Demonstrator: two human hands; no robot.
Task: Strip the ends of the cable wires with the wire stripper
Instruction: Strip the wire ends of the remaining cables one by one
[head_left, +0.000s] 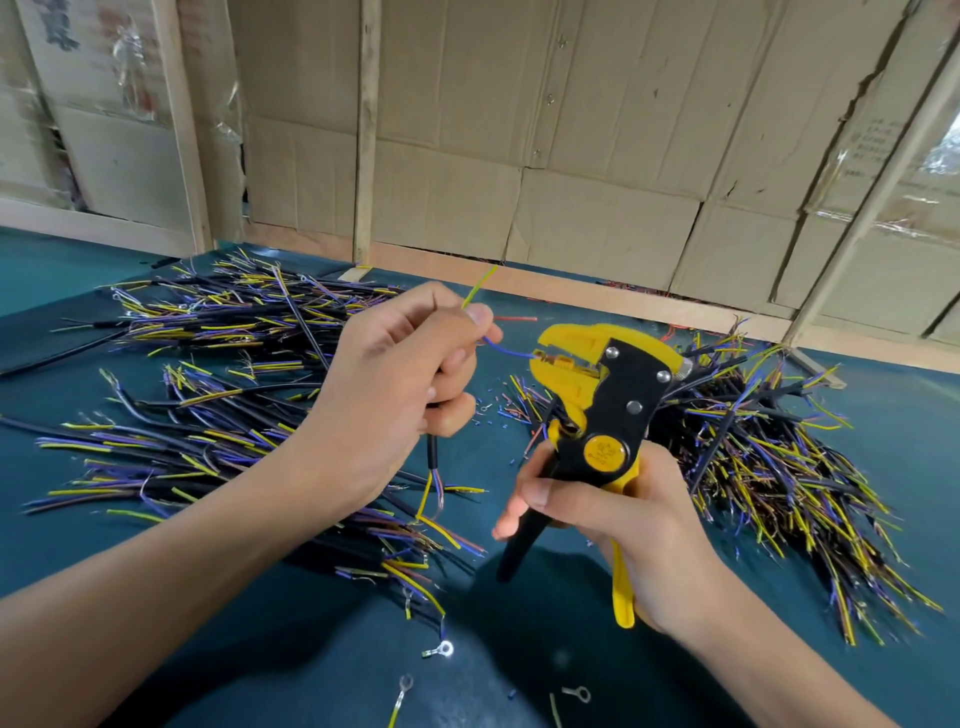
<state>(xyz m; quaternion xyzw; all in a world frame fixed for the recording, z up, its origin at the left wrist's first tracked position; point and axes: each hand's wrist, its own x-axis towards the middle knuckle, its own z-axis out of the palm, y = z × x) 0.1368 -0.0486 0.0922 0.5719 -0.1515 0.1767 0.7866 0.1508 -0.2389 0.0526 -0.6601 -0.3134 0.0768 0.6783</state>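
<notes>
Pointing left, wire stripper (597, 395) jaws on blue wire (511, 349); handles downward

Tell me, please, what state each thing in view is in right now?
left hand: grips the black cable.
blue wire: end in the stripper's mouth.
yellow-green wire: free, pointing up.
wire stripper: handles apart, held by right hand.
ring terminal: loose on the table.

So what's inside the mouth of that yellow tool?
The tip of a blue wire sits inside the yellow tool, fed by the left hand. Its very end is hidden.
</notes>
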